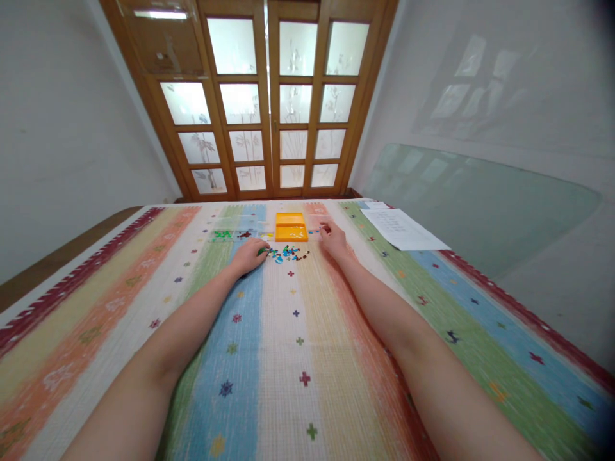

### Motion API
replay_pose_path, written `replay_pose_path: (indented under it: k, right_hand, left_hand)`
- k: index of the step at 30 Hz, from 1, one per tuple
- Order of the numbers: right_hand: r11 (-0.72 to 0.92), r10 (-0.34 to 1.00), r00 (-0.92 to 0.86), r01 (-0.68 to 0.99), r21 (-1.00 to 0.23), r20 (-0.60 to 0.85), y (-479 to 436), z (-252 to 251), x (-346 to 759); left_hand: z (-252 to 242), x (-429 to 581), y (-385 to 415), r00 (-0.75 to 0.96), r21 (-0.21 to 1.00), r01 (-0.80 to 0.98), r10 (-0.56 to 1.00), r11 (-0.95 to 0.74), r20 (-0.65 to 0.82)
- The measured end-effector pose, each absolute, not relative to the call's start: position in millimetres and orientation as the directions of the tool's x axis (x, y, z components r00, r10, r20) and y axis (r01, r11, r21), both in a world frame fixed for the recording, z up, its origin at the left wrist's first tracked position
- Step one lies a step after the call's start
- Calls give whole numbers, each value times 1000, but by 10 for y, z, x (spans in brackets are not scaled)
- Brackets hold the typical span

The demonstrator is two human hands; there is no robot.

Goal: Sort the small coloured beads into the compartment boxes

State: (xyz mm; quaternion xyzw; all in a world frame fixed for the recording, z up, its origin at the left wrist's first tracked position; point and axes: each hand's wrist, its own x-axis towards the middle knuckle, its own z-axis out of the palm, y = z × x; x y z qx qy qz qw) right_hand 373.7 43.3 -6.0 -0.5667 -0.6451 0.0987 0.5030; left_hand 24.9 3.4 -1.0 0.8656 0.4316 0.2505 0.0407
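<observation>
A loose pile of small blue, green, dark and white pieces lies on the striped tablecloth. At its left edge rests my left hand, fingers curled in, with a bit of green showing at the fingertips; what it grips is too small to name. My right hand is over the right-hand clear box, thumb and fingers pinched together. Anything in that pinch is too tiny to make out. Between the hands stands an opened orange case with small pale pieces in its near half.
Left of the orange case, clear boxes hold green pieces, dark red pieces and yellow pieces. A printed white sheet lies at the right. Wooden glazed doors stand beyond the table, with walls on both sides.
</observation>
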Motion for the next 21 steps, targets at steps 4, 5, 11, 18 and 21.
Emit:
replay_pose_path:
  k: [4, 5, 11, 18, 21]
  right_hand:
    - [363, 828, 84, 674, -643, 555, 400, -73, 3671]
    - [373, 830, 55, 686, -625, 555, 387, -75, 3643]
    - [511, 821, -227, 704, -494, 524, 247, -42, 3434]
    - [589, 787, -406, 719, -369, 465, 86, 37, 3308]
    - [609, 776, -451, 718, -338, 440, 72, 52, 3276]
  left_hand:
    - [-26, 187, 74, 439, 279, 776, 802, -566, 405]
    - [-29, 173, 84, 431, 276, 783, 806, -558, 405]
    - [-7, 174, 79, 459, 268, 767, 789, -584, 408]
    - [104, 247, -16, 495, 271, 722, 749, -637, 442]
    - [113, 260, -35, 516, 260, 717, 743, -647, 426]
